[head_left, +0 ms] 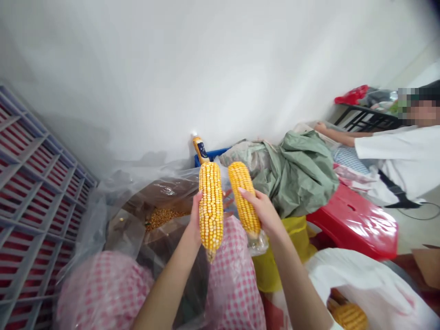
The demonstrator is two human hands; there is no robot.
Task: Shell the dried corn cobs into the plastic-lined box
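My left hand (195,215) is closed around a yellow corn cob (211,206) with pale-tipped kernels, held upright in front of me. In my right hand (259,206) is a second, deeper yellow corn cob (243,197), tilted to the left at its top. Both cobs are covered in kernels, and a small gap lies between them. Below and to the left, a clear plastic bag (132,233) holds loose corn kernels (163,217). Pink checked cloth covers my knees (232,275) on either side of this bag.
A grey plastic crate (37,206) stands at left. Behind the cobs are a bottle (200,147) and a blue bin (218,153). Rightward lie a green sack (304,169), a red stool (357,220) and a white bag (371,284) with corn. Another person (402,151) sits at right.
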